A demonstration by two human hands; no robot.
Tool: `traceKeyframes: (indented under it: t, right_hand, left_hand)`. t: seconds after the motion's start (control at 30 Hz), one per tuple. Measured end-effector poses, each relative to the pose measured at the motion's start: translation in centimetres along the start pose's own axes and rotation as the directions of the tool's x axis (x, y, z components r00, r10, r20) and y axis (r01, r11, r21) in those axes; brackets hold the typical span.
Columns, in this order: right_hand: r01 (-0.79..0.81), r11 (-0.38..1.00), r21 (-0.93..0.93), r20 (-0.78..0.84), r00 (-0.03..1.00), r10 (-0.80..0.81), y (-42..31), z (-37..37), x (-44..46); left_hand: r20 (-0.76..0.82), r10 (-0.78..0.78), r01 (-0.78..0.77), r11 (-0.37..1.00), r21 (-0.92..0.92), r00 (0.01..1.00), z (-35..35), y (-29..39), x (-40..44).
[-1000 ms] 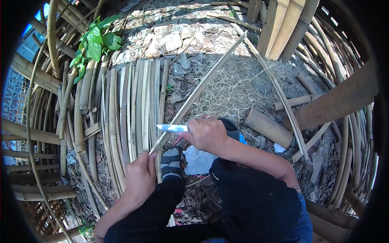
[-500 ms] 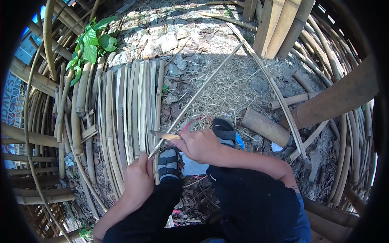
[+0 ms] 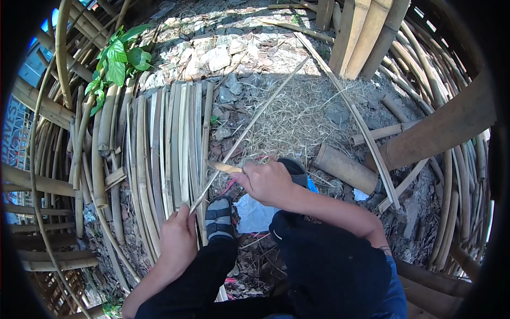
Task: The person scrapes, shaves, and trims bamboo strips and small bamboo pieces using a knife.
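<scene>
In the head view, we hold a short pointed knife (image 3: 224, 167) in our right hand (image 3: 270, 183), fingers closed round its handle; our left hand (image 3: 178, 236) pinches the near end of a long, thin, pale bamboo strip (image 3: 247, 132), which slants away far and to the right; the blade crosses the strip nearer our left hand than its far tip. The strip looks slender and whole, and curled straw-coloured shavings (image 3: 292, 117) litter the ground under and beside its far half; we judge the work well begun, but cannot tell how much of this strip is finished or left. To the left, a row of flat split bamboo lengths (image 3: 183, 133) lies side by side. The strip's near part passes close by that row and a grey strapped sandal (image 3: 219, 215); its far part has more room, over the shavings, bounded on the right by a long split bamboo piece (image 3: 370, 139); which way the cutting edge faces, we cannot tell.
</scene>
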State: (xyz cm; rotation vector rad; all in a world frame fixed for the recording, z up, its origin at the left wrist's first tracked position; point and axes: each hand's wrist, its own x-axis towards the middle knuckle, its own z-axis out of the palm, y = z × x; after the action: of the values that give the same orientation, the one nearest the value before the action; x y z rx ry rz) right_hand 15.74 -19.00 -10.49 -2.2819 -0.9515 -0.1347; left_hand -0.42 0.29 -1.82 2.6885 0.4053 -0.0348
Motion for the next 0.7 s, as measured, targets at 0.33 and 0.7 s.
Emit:
traceKeyframes:
  t: [0.33, 0.7]
  right_hand:
    - [-0.067, 0.984, -0.166, -0.028, 0.998, 0.063, 6.1, -1.9, 3.0]
    - [-0.229, 0.958, -0.170, -0.069, 0.973, 0.220, 8.7, -1.7, 3.5]
  left_hand:
    - [0.009, -0.014, 0.014, 0.999, 0.037, 1.000, -0.2, -1.0, -0.5]
    - [0.020, 0.018, -0.019, 0.999, 0.037, 1.000, 0.2, -1.1, -0.6]
